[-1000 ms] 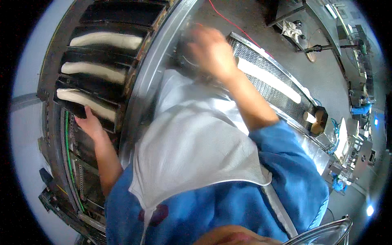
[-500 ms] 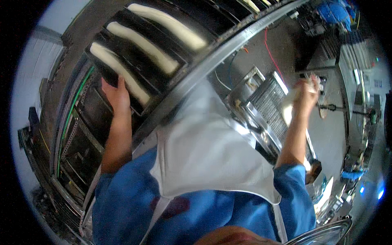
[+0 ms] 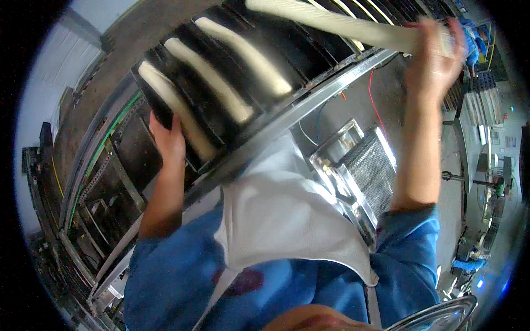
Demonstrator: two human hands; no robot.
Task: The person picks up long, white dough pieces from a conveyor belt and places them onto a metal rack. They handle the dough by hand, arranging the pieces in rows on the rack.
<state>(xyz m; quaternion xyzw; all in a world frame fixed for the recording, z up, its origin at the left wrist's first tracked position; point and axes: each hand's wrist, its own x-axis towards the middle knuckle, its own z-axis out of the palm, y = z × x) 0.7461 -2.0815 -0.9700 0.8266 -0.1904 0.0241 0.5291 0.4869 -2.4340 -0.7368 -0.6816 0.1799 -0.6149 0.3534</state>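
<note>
Several long, pale dough strips lie in the grooves of a black baking tray, among them a near strip [image 3: 179, 107], a middle strip [image 3: 212, 80] and a third strip [image 3: 245, 55]. My left hand [image 3: 168, 138] is closed on the near-left edge of the black tray [image 3: 190, 118], thumb on top, most fingers hidden behind it. At the upper right my right hand [image 3: 436, 60], slightly blurred, grips the right end of another long dough strip [image 3: 337, 27]. That strip stretches leftward above the tray's far part; whether its far end touches the tray I cannot tell.
A metal conveyor rail [image 3: 326, 83] runs diagonally between me and the tray. Below it stands a metal frame with a mesh panel [image 3: 370, 171]. A green-edged conveyor side [image 3: 105, 149] curves at the left. Another person in blue [image 3: 472, 44] is at the far right.
My right hand has risen from low on the right to the upper right, and the dough strip now stretches over the tray. My left hand keeps its grip; the view has shifted slightly.
</note>
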